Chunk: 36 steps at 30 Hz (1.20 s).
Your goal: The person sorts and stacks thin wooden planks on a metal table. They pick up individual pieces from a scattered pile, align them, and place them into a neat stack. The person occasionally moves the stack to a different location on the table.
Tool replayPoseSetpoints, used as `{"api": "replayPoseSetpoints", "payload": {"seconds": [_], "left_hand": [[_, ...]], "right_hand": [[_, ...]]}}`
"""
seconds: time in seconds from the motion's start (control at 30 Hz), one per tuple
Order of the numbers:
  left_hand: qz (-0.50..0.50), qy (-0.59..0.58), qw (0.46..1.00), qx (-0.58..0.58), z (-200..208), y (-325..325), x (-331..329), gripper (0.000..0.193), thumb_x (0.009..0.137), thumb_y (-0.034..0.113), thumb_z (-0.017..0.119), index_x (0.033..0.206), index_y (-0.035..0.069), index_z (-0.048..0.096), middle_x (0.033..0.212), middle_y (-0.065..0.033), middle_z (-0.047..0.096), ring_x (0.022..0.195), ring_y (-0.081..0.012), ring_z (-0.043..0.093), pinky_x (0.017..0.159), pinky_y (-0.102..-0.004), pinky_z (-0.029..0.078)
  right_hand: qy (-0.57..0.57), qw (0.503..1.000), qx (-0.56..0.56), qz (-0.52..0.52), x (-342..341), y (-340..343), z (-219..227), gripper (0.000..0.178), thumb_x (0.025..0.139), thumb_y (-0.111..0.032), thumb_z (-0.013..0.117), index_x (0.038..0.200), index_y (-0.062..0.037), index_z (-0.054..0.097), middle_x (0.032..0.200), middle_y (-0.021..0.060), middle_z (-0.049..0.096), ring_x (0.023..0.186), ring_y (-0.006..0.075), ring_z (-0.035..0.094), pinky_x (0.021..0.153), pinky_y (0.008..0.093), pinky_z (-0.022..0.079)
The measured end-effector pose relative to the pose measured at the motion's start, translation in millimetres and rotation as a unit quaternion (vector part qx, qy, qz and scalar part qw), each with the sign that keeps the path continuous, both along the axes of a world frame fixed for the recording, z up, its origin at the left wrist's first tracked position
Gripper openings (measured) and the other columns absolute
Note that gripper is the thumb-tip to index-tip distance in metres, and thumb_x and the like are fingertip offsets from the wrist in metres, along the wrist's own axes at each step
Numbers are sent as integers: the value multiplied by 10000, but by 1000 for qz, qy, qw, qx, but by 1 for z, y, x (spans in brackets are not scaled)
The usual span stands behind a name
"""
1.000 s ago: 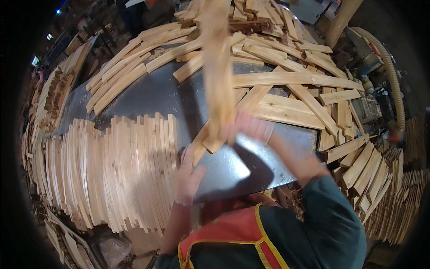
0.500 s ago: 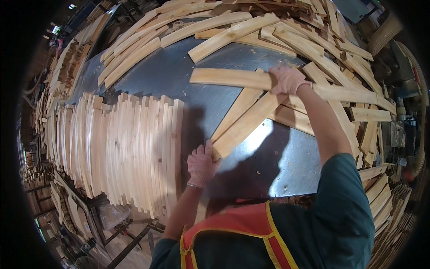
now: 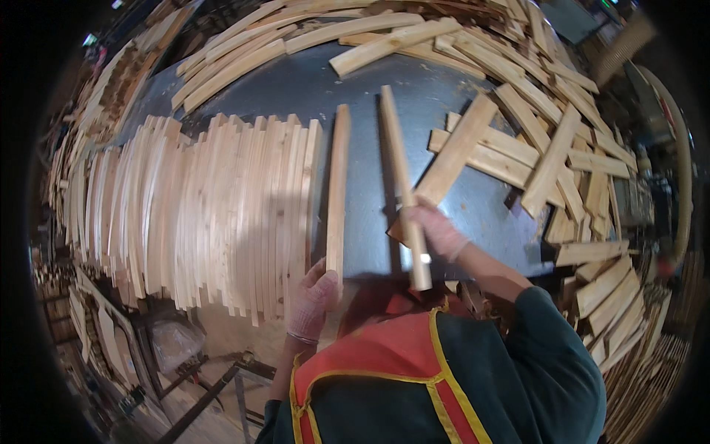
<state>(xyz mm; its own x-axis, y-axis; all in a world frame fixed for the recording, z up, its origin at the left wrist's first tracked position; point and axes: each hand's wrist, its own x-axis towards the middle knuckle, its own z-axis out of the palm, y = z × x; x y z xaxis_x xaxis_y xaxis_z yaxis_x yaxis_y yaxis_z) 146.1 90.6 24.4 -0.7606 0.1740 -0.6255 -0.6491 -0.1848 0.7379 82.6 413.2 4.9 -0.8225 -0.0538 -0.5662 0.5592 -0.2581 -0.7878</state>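
My gloved left hand [image 3: 312, 300] is closed round the near end of a wooden slat [image 3: 338, 185], which stands on edge just right of a long row of slats [image 3: 229, 214]. To its right, my gloved right hand [image 3: 438, 228] grips a second wooden strip [image 3: 399, 159] toward its near end. That strip also shows its narrow edge, and its near tip reaches past the table's front edge. Behind the right hand a wider board [image 3: 462, 144] lies tilted on the dark metal table [image 3: 362, 222].
Loose boards [image 3: 510, 159] lie crossed in a heap at the right. More curved boards [image 3: 347, 33] line the far side of the table. A ribbed hose [image 3: 684, 170] hangs at the far right, and a metal frame [image 3: 214, 392] stands at the lower left.
My right hand has come from the far boards toward me with a strip now on edge. The slat in my left hand has turned upright beside the row.
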Motion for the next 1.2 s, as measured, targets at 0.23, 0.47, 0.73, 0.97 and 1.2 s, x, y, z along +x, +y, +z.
{"api": "replayPoseSetpoints", "payload": {"seconds": [0.23, 0.47, 0.73, 0.97, 1.2], "left_hand": [[-146, 325, 818, -451, -6, -3, 7, 587, 937, 249, 766, 1438, -16, 613, 1459, -251, 603, 1367, -431, 571, 1146, -482, 463], [-244, 466, 678, -513, 7, 43, -3, 794, 849, 333, 832, 1511, 22, 524, 1512, -213, 543, 1409, -416, 501, 1172, -542, 395], [-407, 389, 602, -567, -35, 176, -58, 1076, 740, 624, 846, 1561, 58, 442, 1535, -154, 495, 1428, -341, 474, 1159, -482, 418], [-399, 258, 816, -329, -70, 185, -96, 957, 797, 530, 824, 1539, 34, 479, 1386, -158, 621, 1166, -300, 661, 999, -441, 552], [-130, -91, 972, 172, -22, 145, -70, 787, 854, 332, 830, 1483, -36, 534, 1265, -131, 698, 1060, -229, 714, 927, -366, 586]], "right_hand": [[112, 880, 254, 384, 3, -155, -65, 719, 1012, -494, 592, 1510, 10, 471, 1374, 335, 640, 1289, 459, 625, 1072, 463, 500], [241, 869, 382, 199, -50, 2, -22, 484, 976, -418, 614, 1278, -43, 663, 1096, 233, 742, 1041, 391, 708, 920, 437, 567], [-143, 595, 783, -110, -40, 329, 9, 741, 821, -483, 780, 1397, -52, 598, 1345, 229, 644, 1249, 414, 624, 1054, 481, 526], [-58, 603, 796, 13, -37, 352, 12, 949, 783, -260, 841, 1613, -148, 396, 1590, 265, 475, 1454, 448, 478, 1222, 497, 389], [-116, 651, 746, 79, -62, 398, 16, 1044, 740, -375, 879, 1606, -97, 365, 1346, 271, 659, 1280, 453, 628, 1072, 496, 521]]}}
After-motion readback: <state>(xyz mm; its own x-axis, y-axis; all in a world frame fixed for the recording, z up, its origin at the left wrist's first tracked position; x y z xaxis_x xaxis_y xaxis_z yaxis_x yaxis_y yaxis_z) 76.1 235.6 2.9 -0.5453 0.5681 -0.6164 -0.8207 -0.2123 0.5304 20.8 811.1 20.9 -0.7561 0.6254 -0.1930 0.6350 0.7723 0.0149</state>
